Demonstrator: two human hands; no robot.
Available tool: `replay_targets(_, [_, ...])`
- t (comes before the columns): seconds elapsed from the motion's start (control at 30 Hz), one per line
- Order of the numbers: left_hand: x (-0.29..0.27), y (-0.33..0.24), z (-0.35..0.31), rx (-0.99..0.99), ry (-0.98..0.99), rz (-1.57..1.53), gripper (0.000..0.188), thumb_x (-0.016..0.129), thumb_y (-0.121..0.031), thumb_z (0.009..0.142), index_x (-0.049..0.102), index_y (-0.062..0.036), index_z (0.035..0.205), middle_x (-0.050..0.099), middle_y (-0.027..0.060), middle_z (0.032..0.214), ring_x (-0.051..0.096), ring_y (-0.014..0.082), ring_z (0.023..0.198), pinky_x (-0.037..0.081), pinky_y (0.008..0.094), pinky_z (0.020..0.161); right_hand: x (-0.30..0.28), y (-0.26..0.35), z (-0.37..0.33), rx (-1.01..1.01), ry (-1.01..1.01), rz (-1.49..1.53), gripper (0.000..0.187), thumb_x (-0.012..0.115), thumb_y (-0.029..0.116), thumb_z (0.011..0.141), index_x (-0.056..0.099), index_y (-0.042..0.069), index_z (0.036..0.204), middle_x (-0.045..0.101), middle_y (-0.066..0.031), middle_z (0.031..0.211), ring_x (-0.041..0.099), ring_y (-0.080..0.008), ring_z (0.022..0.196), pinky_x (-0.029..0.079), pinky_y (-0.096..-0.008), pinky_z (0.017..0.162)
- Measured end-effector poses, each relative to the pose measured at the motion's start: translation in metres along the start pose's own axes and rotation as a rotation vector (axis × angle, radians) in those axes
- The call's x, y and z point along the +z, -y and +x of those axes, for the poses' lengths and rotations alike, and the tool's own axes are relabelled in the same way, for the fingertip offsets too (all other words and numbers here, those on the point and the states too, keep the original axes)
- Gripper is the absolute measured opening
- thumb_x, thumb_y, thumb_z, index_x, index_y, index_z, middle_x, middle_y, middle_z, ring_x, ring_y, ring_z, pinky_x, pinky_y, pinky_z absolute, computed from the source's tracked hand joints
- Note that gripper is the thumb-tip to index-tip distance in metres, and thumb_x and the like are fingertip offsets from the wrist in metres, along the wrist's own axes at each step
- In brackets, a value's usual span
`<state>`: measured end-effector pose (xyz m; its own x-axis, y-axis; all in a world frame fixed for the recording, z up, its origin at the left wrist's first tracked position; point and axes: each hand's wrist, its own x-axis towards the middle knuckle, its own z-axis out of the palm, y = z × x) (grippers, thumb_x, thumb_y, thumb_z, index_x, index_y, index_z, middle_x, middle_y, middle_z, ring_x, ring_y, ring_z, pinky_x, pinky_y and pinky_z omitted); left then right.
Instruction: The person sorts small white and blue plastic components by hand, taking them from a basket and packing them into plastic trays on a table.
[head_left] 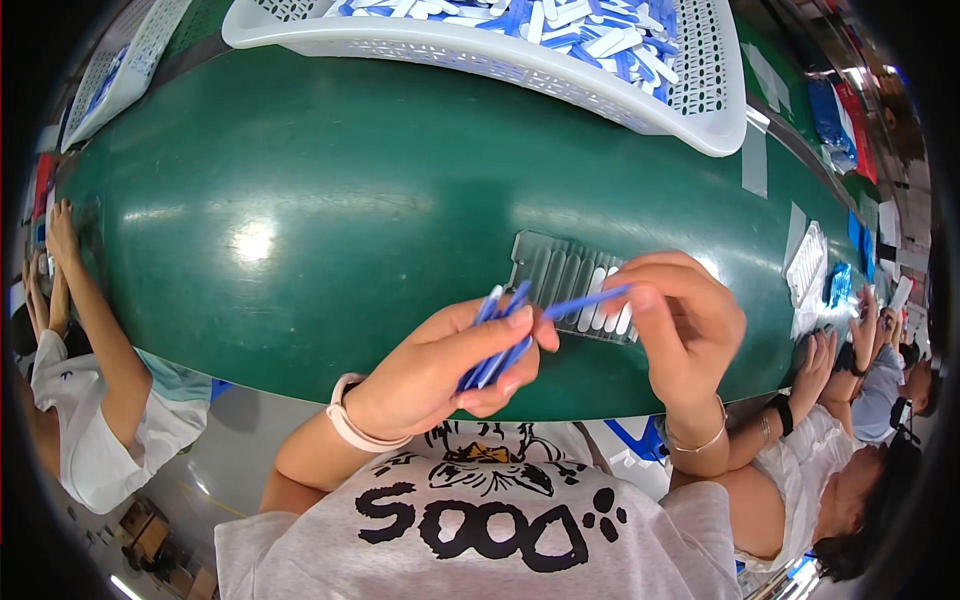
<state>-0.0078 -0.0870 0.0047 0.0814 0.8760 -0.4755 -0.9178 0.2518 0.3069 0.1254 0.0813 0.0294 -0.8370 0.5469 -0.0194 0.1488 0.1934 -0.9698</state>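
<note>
Beside the near-left corner of the clear slotted tray (552,264), a bundle of blue sticks (487,370) is gripped by the left hand (450,362), its fingers curled closed around them. At the tray's right side, a single blue stick (590,300) is pinched by one end in the right hand (688,325), its length extended across the tray toward the bundle, while the tray's right-hand slots are occupied by white sticks (587,316).

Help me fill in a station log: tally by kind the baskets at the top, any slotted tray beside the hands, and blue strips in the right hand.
Perforated white baskets: 2
Clear slotted tray: 1
Blue strip in the right hand: 1
Total: 4
</note>
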Motion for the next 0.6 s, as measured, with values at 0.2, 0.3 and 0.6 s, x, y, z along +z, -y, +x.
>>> replay_targets(0.2, [-0.006,-0.005,-0.002,0.033,-0.058,0.006,0.037,0.048,-0.009,0.086,0.047,0.0013,0.122,0.056,0.0125,0.089,0.044,0.0105,0.055,0.033,0.0235,0.045,0.000,-0.031,-0.013,-0.719,-0.070,-0.980,0.013,0.072,0.004,0.067,0.066,0.005,0.080,0.066,-0.0044,0.099,0.060,-0.0185,0.084,0.036,-0.0316,0.065])
replay_targets(0.3, [-0.004,-0.004,0.000,0.043,-0.034,0.109,0.041,0.048,-0.007,0.087,0.044,0.0018,0.126,0.058,0.0154,0.094,0.047,0.0114,0.057,0.035,0.0235,0.046,0.010,-0.034,-0.025,-0.702,-0.020,-1.038,0.018,0.074,0.010,0.065,0.067,0.004,0.081,0.066,-0.0023,0.103,0.057,-0.0175,0.091,0.032,-0.0318,0.067])
replay_targets(0.6, [0.002,0.005,0.003,0.282,-0.109,0.438,0.035,0.044,-0.006,0.096,0.035,-0.0008,0.129,0.061,0.0179,0.097,0.051,0.0086,0.060,0.038,0.0202,0.049,0.021,-0.033,-0.040,-0.542,0.048,-1.126,0.023,0.070,0.019,0.074,0.069,0.008,0.094,0.065,-0.0036,0.111,0.058,-0.0203,0.104,0.027,-0.0386,0.079])
